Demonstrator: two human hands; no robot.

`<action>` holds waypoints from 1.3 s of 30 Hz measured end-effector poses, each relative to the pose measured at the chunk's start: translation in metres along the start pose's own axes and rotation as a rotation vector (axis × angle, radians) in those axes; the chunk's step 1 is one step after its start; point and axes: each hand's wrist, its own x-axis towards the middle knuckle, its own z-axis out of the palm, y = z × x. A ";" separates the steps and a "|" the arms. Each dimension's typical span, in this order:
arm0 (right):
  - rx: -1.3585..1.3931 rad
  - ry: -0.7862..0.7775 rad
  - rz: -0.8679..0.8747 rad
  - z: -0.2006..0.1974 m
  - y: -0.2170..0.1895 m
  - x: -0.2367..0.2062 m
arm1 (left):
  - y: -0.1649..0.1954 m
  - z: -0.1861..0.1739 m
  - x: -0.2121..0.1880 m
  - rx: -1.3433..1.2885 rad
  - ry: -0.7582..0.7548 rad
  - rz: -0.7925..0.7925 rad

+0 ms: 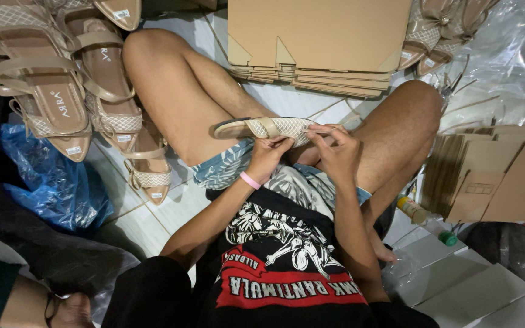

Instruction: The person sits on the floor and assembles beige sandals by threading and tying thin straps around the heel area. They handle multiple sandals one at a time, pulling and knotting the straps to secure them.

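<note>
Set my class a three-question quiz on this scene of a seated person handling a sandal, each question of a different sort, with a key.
1. True or false: both hands hold the beige sandal.
2. Which wrist has the pink wristband? A) left B) right
3. What lies stacked beyond the knees?

Key:
1. True: left hand and right hand grip it.
2. A.
3. Flat cardboard sheets.
</note>
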 end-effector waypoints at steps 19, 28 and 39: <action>-0.225 0.102 -0.135 0.004 -0.004 -0.012 | -0.008 0.007 0.003 0.016 0.009 -0.004; -0.181 0.069 -0.044 0.002 0.001 -0.019 | -0.011 0.008 0.003 0.078 -0.001 -0.029; -0.136 0.056 0.001 -0.008 0.008 -0.021 | -0.017 0.007 0.008 -0.012 -0.102 -0.136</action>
